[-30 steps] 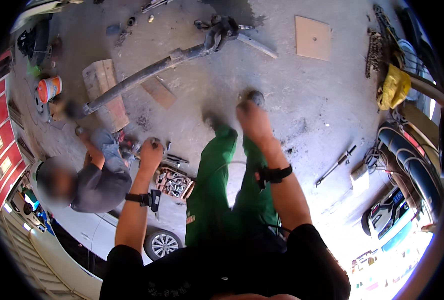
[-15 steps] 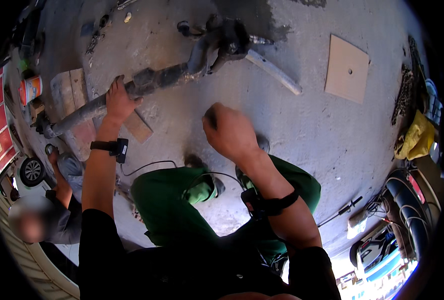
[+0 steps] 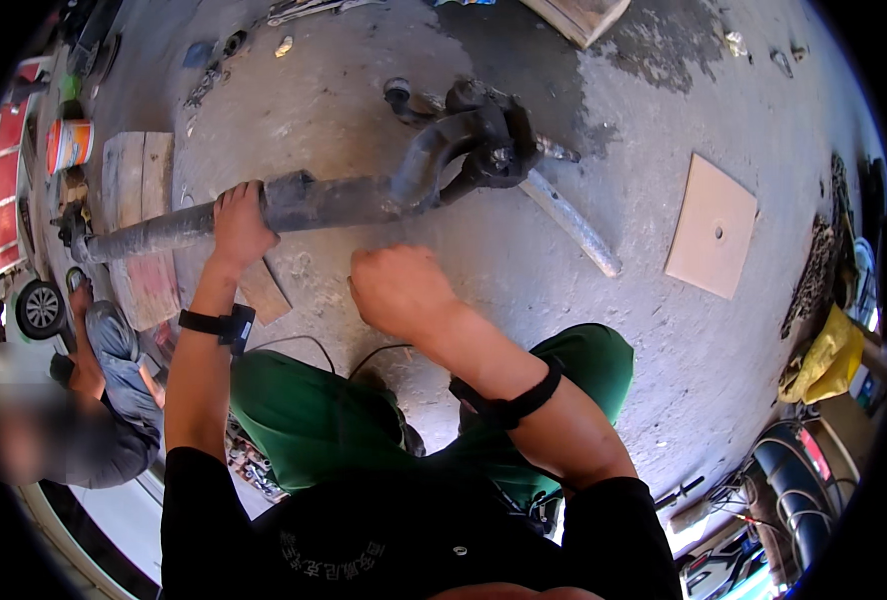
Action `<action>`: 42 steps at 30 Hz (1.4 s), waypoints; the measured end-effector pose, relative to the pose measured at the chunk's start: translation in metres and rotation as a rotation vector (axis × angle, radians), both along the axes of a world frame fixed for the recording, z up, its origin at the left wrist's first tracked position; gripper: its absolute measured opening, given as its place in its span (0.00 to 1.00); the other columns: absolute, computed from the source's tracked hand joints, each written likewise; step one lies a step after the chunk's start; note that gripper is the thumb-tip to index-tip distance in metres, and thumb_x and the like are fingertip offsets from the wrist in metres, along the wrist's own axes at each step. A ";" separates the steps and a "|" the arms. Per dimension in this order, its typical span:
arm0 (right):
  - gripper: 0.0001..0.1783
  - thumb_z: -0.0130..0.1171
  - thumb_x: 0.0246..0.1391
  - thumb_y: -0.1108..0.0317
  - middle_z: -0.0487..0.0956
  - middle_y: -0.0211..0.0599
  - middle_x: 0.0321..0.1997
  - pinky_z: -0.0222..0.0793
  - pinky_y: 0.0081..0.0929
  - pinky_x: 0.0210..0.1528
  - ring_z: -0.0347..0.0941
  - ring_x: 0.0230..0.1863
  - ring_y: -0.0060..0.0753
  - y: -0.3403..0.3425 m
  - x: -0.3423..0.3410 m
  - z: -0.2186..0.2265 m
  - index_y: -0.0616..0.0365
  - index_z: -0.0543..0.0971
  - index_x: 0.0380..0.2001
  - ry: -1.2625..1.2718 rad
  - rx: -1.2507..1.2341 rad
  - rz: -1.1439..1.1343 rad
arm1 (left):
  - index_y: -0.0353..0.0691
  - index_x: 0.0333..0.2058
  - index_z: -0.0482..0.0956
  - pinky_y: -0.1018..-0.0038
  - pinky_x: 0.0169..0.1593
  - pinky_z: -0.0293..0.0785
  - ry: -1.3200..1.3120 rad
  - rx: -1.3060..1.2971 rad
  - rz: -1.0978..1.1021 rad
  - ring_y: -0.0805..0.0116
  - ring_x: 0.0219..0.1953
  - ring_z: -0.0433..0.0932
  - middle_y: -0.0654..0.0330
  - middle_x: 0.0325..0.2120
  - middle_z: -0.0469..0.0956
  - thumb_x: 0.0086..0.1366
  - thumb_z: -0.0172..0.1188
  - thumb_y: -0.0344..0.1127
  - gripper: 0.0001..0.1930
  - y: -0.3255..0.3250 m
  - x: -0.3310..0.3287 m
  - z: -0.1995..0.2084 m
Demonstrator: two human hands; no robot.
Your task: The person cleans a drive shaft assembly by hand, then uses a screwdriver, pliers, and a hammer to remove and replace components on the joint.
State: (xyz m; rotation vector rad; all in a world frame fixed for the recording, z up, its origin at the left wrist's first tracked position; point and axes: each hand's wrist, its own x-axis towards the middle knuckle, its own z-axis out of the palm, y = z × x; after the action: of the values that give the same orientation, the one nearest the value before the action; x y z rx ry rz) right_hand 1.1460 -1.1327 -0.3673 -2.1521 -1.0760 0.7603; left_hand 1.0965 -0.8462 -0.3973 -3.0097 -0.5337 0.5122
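Head view is looking down on a stained concrete floor [image 3: 384, 90], with a long, dirty drive shaft [image 3: 334, 200] lying across it from the left toward a forked yoke [image 3: 469, 145] at its right end. A second person [image 3: 84, 400] is crouching at the lower left beside a wooden board [image 3: 139, 190]. A square tan panel [image 3: 714, 225] is lying flat well to the right of the shaft, and a thinner grey rod [image 3: 574, 225] is angling away from under the yoke. The left hand [image 3: 239, 225] is wrapping its fingers around the shaft near its middle, clamped on it. The right hand [image 3: 399, 290] is curling into a closed fist just below the shaft, apart from it, gripping nothing visible.
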 end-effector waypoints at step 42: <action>0.32 0.51 0.60 0.68 0.70 0.49 0.68 0.47 0.46 0.77 0.61 0.72 0.47 0.066 0.035 -0.074 0.67 0.65 0.67 -0.510 -0.123 0.056 | 0.38 0.48 0.77 0.54 0.67 0.58 -0.112 -0.028 0.033 0.49 0.58 0.71 0.48 0.47 0.76 0.49 0.61 0.28 0.23 -0.005 -0.001 -0.011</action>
State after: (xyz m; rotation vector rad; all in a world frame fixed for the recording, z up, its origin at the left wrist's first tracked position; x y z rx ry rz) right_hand 1.1809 -1.0671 -0.4415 -2.5044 -1.3742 0.3051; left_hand 1.0951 -0.8517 -0.4082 -3.0753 -0.5881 0.3566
